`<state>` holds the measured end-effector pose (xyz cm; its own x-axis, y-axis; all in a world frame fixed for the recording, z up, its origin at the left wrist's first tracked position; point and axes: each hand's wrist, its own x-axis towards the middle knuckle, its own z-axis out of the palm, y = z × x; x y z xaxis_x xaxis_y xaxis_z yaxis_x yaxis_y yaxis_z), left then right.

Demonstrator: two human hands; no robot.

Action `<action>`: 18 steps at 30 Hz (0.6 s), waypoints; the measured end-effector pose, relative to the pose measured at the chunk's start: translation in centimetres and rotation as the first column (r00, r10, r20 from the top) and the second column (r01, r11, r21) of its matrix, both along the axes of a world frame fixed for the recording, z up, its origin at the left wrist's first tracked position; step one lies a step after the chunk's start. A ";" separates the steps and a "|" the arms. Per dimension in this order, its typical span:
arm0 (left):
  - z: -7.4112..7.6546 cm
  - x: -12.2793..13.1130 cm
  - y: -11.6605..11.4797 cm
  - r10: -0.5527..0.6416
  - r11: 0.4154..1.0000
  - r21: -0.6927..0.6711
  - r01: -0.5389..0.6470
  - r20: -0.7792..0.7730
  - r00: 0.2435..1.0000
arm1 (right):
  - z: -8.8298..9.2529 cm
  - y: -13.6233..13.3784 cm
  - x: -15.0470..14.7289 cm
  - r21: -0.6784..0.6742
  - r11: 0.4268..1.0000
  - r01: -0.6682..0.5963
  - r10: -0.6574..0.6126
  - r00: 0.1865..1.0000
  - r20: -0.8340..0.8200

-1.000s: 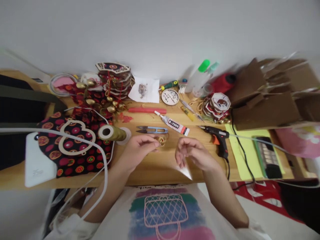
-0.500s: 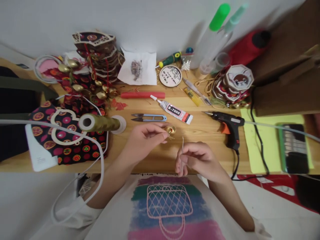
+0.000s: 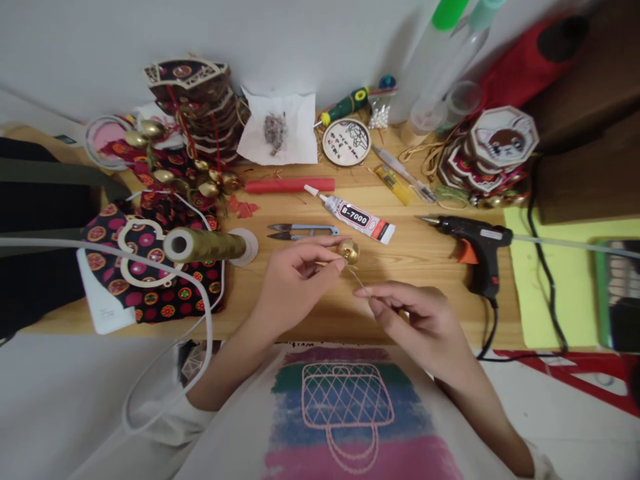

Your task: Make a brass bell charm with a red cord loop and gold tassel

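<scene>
My left hand (image 3: 303, 277) pinches a small round gold bell (image 3: 349, 252) between thumb and fingertips, just above the table. My right hand (image 3: 415, 320) is closed on a thin, pale, needle-like tool (image 3: 361, 285). The tool's tip reaches up to the short cord at the bell's underside; whether it passes through the cord is too small to tell. Behind my left fingers lie blue-handled thread snips (image 3: 313, 231), partly covered. A tube of B-7000 glue (image 3: 356, 217) rests just beyond the bell.
A black glue gun (image 3: 475, 250) lies on the right, its cable running off the front edge. At left, a spool of olive thread (image 3: 210, 245) stands near patterned fabric (image 3: 155, 303). A white cable (image 3: 206, 313) loops over my left arm. Stacked ornaments (image 3: 200, 113) stand behind.
My right hand has moved up and toward the left, bringing the tool's tip to the bell's cord. My left hand keeps hold of the bell. The view has shifted slightly.
</scene>
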<state>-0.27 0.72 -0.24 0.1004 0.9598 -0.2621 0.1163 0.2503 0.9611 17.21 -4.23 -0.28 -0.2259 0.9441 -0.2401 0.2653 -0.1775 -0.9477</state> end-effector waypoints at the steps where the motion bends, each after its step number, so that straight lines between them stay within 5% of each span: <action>1: 0.0 0.0 -0.1 -0.004 1.000 0.009 0.004 -0.002 1.000 | 0.1 0.0 0.0 0.040 0.999 0.004 -0.006 0.999 0.048; 8: -0.2 0.0 -0.2 -0.008 1.000 0.023 0.008 0.007 1.000 | 0.4 0.0 0.2 0.197 0.980 -0.028 -0.018 0.974 0.226; 18: -0.1 0.2 -0.2 0.011 0.999 -0.043 -0.008 0.088 0.996 | 0.5 0.3 0.1 0.281 0.957 -0.070 -0.002 0.969 0.249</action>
